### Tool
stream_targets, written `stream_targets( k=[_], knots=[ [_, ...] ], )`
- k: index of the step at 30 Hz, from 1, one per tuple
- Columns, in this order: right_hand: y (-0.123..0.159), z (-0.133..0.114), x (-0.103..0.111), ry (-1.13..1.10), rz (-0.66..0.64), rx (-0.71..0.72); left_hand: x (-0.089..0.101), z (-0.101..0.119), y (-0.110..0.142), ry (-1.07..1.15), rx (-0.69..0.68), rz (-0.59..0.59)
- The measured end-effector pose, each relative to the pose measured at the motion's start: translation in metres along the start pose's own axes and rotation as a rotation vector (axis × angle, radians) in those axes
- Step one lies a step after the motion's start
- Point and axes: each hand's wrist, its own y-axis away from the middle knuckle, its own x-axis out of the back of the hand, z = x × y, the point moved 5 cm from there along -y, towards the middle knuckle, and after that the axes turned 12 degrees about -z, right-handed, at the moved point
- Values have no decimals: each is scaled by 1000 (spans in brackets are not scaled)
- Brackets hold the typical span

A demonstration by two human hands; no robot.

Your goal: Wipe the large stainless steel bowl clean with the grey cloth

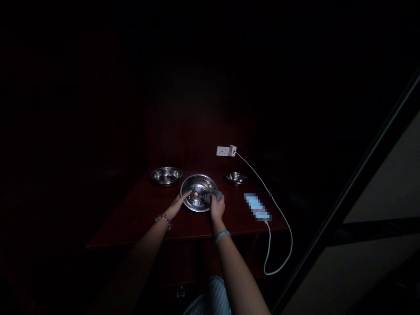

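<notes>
A round steel bowl (197, 183) sits in the middle of a dark red table (144, 218). My left hand (180, 202) rests against the bowl's left rim, fingers stretched along it. My right hand (217, 204) is closed on a grey cloth (213, 194), which is pressed inside the bowl at its right side. A bead bracelet circles my left wrist and a pale blue band circles my right wrist.
A second steel bowl (166, 175) stands at the back left and a smaller one (236, 178) at the back right. A phone (257, 207) lies to the right, its white cable (278, 210) running to a wall socket (226, 151). The room is very dark.
</notes>
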Motion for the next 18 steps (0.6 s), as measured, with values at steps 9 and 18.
stream_targets(
  k=[9, 18],
  knots=[
    [-1, 0, 0, 19, 19, -21, 11, -14, -4, 23, 52, 85],
    [0, -3, 0, -35, 3, 17, 22, -24, -9, 55, 51, 183]
  ],
)
